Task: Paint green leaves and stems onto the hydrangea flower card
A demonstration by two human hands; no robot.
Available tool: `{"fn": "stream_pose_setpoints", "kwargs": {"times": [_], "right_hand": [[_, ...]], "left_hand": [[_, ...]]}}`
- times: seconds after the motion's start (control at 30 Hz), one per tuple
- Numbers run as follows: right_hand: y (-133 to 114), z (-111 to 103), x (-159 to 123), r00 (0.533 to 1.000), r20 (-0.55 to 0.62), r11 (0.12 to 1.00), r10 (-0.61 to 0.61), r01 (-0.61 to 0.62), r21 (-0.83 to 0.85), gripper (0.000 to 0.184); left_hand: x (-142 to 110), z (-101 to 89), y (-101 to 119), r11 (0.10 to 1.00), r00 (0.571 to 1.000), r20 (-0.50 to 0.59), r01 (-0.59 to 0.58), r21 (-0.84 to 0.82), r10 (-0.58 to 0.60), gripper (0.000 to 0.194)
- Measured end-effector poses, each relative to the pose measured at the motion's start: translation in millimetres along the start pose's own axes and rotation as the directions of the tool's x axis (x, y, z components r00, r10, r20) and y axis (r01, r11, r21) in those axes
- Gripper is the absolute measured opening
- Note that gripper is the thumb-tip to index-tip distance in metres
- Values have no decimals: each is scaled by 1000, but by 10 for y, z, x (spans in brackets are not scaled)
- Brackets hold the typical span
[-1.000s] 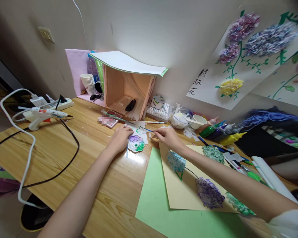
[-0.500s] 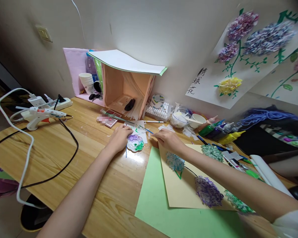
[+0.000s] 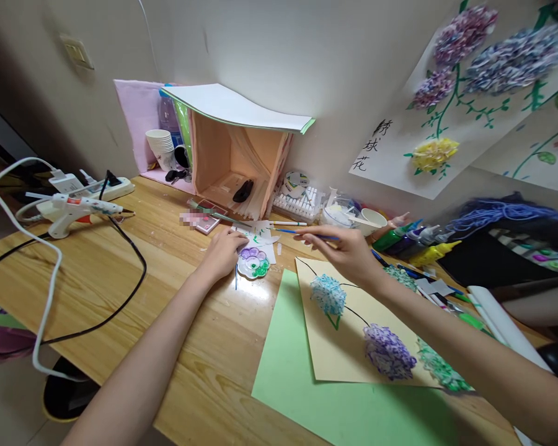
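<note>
My right hand (image 3: 337, 248) grips a thin blue paintbrush (image 3: 286, 231), its tip pointing left just above the right edge of a small paint-marked paper (image 3: 260, 234). My left hand (image 3: 225, 249) rests with its fingers lying on the left edge of that paper; it appears to hold nothing. Beside its fingertips is a flower-shaped palette (image 3: 253, 263) with purple and green paint. Under my right forearm lies a cream sheet (image 3: 335, 356) on a green sheet (image 3: 283, 371). The cream sheet carries a blue flower (image 3: 328, 294), a purple flower (image 3: 390, 351) and drawn stems.
A glue gun (image 3: 74, 210) with cables lies at the left. A peach-coloured box (image 3: 239, 155) stands at the back. Paint bottles (image 3: 434, 253), a paper cup (image 3: 373, 220) and a bowl (image 3: 337, 214) line the back right. Flower pictures (image 3: 434, 155) hang on the wall.
My right hand has risen and shifted right, so more of the paintbrush shows and it lies flatter. The blue flower is less covered. My left hand stays by the palette.
</note>
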State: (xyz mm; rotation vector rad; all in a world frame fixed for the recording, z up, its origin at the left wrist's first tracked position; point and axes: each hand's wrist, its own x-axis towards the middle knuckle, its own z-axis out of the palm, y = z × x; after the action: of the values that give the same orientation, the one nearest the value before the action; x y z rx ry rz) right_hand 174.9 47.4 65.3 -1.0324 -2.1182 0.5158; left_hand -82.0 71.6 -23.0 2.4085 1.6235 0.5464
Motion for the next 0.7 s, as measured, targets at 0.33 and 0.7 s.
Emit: {"fn": "stream_pose_setpoints", "kwargs": {"times": [0.33,0.7], "right_hand": [[-90,284,71,997,37,997,-70,69,27,28],[-45,488,76,979,135,988,-151,155,-25,29]], "left_hand": [[-9,6,-2,998,999,-18,39,-40,-40,43],[-8,0,16,997,999,-27,44,-59,-46,41]]}}
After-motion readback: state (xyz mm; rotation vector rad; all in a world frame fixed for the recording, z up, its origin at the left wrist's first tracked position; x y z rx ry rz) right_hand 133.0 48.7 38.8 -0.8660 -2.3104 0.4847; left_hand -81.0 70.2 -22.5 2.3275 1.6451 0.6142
